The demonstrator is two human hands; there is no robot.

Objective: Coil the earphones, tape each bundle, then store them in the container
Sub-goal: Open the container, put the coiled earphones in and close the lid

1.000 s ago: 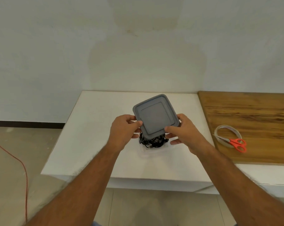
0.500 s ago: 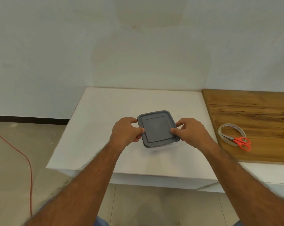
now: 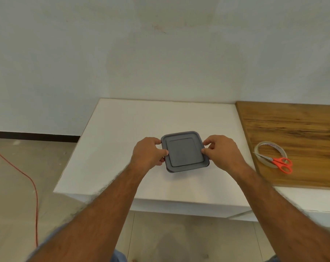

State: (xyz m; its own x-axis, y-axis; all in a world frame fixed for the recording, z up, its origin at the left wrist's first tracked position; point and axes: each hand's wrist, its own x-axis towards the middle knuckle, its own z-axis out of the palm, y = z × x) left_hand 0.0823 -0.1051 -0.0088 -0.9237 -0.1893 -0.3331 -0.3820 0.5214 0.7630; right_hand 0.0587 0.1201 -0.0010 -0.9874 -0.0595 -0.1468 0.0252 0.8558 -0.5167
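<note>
A square grey lid (image 3: pixel 185 151) lies flat on top of the container in the middle of the white table (image 3: pixel 122 133). The container body and the earphones inside are hidden under the lid. My left hand (image 3: pixel 148 153) grips the lid's left edge, thumb on top and fingers curled round the side. My right hand (image 3: pixel 220 151) grips the lid's right edge in the same way.
A roll of clear tape (image 3: pixel 270 154) lies on the wooden board (image 3: pixel 292 129) to the right, with orange-handled scissors (image 3: pixel 277 163) across it. An orange cable (image 3: pixel 30 182) runs over the floor at the left. The white wall stands close behind the table.
The lid came down from a tilted position above the earphones onto the container, covering them. Both hands followed it down and stay on its edges.
</note>
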